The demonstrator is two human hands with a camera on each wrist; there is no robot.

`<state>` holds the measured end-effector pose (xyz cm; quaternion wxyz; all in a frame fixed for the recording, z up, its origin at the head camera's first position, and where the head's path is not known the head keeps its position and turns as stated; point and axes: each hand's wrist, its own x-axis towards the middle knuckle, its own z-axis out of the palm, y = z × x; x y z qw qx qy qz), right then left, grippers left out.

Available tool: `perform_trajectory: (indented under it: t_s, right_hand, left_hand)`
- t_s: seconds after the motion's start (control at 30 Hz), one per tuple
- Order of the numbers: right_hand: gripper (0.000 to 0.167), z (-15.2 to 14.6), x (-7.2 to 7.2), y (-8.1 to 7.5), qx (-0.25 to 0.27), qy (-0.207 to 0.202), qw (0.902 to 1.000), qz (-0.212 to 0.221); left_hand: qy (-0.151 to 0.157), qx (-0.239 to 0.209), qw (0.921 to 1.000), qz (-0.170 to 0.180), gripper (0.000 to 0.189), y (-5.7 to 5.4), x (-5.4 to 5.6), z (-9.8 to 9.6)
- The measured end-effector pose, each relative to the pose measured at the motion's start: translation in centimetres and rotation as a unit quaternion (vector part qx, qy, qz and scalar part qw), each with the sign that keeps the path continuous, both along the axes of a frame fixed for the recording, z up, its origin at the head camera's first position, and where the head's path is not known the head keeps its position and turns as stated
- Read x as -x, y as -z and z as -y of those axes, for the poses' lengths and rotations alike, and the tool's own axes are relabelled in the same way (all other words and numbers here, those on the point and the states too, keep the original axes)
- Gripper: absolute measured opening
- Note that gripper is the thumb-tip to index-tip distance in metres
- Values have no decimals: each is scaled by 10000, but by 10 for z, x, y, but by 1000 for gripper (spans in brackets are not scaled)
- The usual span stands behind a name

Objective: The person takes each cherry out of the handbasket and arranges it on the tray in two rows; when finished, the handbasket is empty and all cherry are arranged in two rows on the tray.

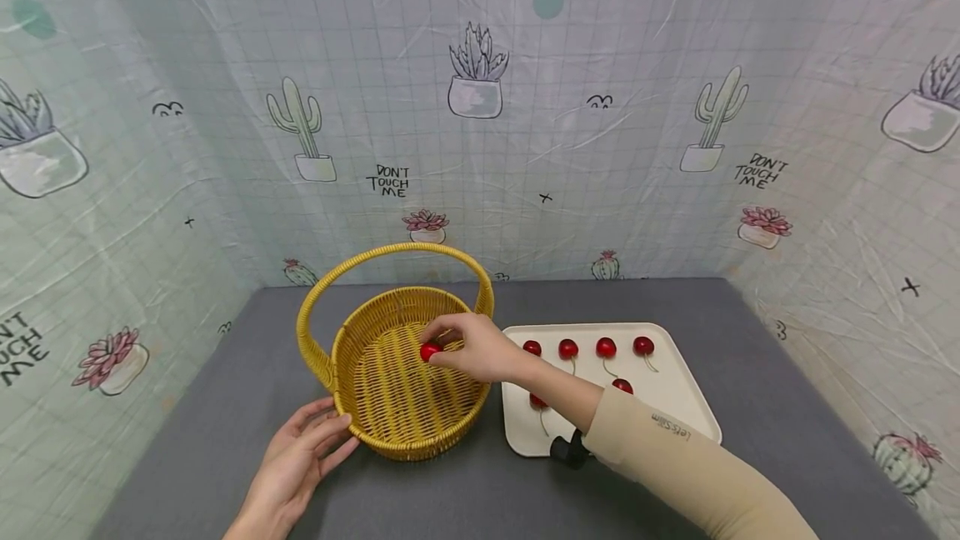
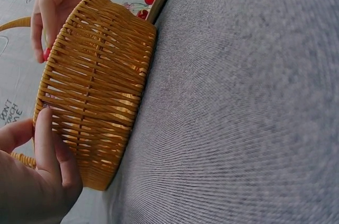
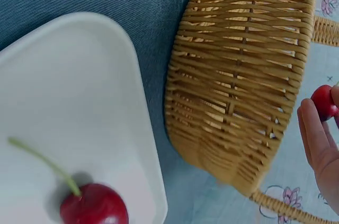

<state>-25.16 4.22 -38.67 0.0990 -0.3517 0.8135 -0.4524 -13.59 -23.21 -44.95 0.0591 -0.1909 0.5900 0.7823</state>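
My right hand (image 1: 476, 348) pinches a red cherry (image 1: 430, 352) between thumb and fingertips, over the inside of the yellow woven basket (image 1: 408, 445). The right wrist view also shows this cherry (image 3: 324, 102) at the fingertips, above the level of the rim. My left hand (image 1: 296, 461) holds the basket's near left rim. In the left wrist view, fingers (image 2: 48, 147) lie along the outer weave while another digit goes behind the rim. To the right, several red cherries (image 1: 606, 347) with green stems lie spaced out on a cream tray (image 1: 686, 407).
The basket's tall arched handle (image 1: 405, 247) stands upright over it. A grey cloth (image 1: 420, 498) covers the table. Behind and at both sides hangs a curtain (image 1: 480, 157) printed with potted plants. My right forearm crosses above the tray and covers part of it.
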Motion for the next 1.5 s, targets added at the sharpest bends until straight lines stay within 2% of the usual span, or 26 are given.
perform_trajectory:
  t_s: [0.27,0.6,0.77,0.97,1.23,1.5]
  right_hand:
    - [24,-25,-6,-4,32,123,9999,0]
    - [24,-54,-12,-5,255,90,9994,215]
    - [34,-70,-14,-3,431,170,9979,450]
    - [29,-95,-14,1,365,449,9971,486]
    - [31,-129,-17,0,418,948,9924,658]
    - [33,-170,-17,12,346,1294,9888,655]
  left_hand:
    - [-6,1,10000,-14,53,1,1,-1]
    - [-19,37,10000,11,57,1,0,0]
    - [-25,31,10000,25,58,1,1,0]
    - [-36,43,10000,42,56,2,1,0]
    - [-52,13,10000,24,57,2,1,1]
    - [-53,13,10000,4,58,2,2,1]
